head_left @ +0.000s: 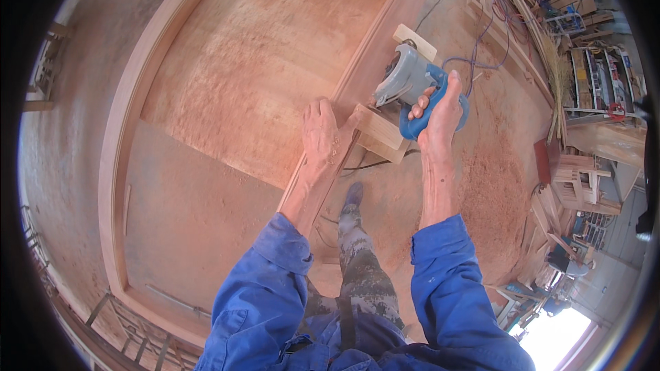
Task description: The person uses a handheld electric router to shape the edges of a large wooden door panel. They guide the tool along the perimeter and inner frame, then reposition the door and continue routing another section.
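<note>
Router [405, 81]: on the frame rail [385, 48], near the panel's right edge, on a wooden base [377, 130].
Right hand [440, 113]: closed around the blue handle, to steer.
Left hand [322, 134]: flat, fingers together, pressing the rail to steady.
Cord [481, 41]: trails right over sawdust [495, 178].
Foot [352, 196]: under the rail.

Sawdust-strewn floor [495, 172], stacked timber offcuts [574, 185], bright doorway [553, 336] at right.

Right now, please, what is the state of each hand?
Left hand: open, fingers flat, pressing on the wooden frame rail beside a wood block.
Right hand: closed around the blue handle of the power tool.
</note>
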Demonstrator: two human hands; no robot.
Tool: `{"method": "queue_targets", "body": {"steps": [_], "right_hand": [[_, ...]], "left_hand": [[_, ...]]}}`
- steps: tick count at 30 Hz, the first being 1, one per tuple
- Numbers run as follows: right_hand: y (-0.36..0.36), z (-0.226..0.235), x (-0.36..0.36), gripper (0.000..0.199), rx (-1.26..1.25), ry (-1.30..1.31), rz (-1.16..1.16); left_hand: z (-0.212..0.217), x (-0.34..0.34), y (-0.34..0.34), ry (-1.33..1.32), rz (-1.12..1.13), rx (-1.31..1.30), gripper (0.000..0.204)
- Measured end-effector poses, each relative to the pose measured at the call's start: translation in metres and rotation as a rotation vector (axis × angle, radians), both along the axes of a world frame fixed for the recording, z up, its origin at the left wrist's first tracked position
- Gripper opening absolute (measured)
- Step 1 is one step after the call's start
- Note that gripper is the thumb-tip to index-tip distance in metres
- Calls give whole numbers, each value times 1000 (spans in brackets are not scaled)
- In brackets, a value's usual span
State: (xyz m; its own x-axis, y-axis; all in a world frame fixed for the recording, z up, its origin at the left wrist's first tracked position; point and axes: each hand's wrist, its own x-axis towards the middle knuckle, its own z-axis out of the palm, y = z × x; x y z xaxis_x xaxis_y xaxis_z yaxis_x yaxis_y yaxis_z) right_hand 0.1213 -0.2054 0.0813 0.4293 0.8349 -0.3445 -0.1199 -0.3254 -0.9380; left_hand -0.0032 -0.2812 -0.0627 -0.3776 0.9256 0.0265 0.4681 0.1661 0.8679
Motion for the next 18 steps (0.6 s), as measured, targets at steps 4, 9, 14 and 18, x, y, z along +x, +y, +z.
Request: {"method": "queue_targets", "body": {"steps": [4, 9, 14, 18], "right_hand": [[0, 1, 2, 53, 4, 2, 2], [1, -1, 5, 53, 18, 4, 10], [1, -2, 7, 53, 24, -8, 11], [1, 0, -1, 53, 21, 15, 22]], "left_hand": [[-2, 2, 2, -9, -10, -19, 56], [0, 7, 3, 7, 25, 22, 54], [-2, 7, 2, -14, -10, -27, 57], [5, -2, -1, 11, 5, -50, 58]]}}
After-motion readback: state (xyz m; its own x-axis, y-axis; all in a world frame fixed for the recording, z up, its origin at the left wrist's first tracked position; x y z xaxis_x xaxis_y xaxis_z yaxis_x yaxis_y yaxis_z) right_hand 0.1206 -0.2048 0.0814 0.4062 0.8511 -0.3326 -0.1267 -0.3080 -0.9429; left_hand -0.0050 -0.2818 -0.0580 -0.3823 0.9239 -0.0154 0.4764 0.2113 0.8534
